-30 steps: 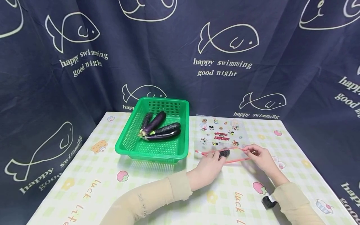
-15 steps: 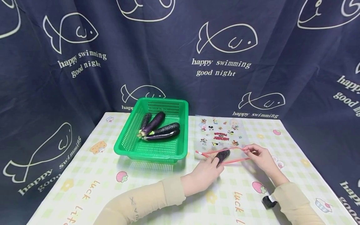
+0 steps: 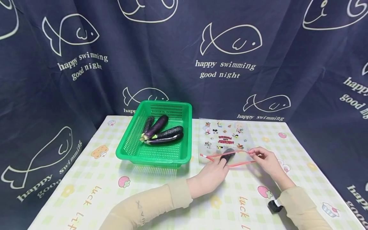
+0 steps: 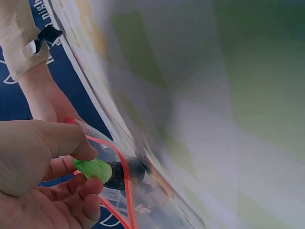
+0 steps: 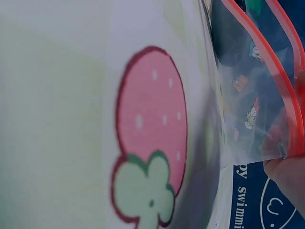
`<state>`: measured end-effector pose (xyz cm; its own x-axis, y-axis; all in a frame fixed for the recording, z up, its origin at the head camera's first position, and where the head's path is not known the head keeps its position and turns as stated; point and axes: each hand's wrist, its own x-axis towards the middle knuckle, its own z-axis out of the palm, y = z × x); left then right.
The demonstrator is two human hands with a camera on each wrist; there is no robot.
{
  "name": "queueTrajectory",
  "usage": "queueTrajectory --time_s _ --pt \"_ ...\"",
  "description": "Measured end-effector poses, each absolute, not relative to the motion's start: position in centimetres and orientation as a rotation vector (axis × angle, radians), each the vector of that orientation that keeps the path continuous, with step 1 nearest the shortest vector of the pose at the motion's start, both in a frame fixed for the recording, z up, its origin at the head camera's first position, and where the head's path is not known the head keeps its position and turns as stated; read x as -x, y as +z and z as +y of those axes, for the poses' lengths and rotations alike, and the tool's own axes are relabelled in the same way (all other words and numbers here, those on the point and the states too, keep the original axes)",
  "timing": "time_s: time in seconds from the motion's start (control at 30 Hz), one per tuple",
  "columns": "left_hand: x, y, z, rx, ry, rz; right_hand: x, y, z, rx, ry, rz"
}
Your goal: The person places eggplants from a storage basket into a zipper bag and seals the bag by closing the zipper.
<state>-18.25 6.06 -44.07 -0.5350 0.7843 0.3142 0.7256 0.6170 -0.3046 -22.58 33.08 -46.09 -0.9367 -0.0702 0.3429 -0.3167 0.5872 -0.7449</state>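
Steadily slide the dark vegetable, pinched in the left grip, toward the desk's far edge; the right grip, pinching the red-rimmed bag, should spread it.

my high head view faces forward and down; close wrist views share the bag: left's lower centre, right's upper right.

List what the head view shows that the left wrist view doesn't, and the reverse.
Only the head view shows the green basket with vegetables in it. Only the left wrist view shows the green end of the dark vegetable, pinched in the left hand. Both show that vegetable's dark body reaching into the red-edged bag, both hands, right hand included, and the blue curtain.
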Motion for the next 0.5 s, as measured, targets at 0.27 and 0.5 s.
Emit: queueTrajectory --time_s 0.27,0.5 --pt "19.0 -44.1 7.1 1.174 0.22 -2.47 22.5 -45.6 32.7 -0.355 1.291 -2.516" --pt "20.0 -44.4 8.2 1.164 0.219 -2.47 23.2 -46.5 33.3 -0.356 1.309 -2.51"
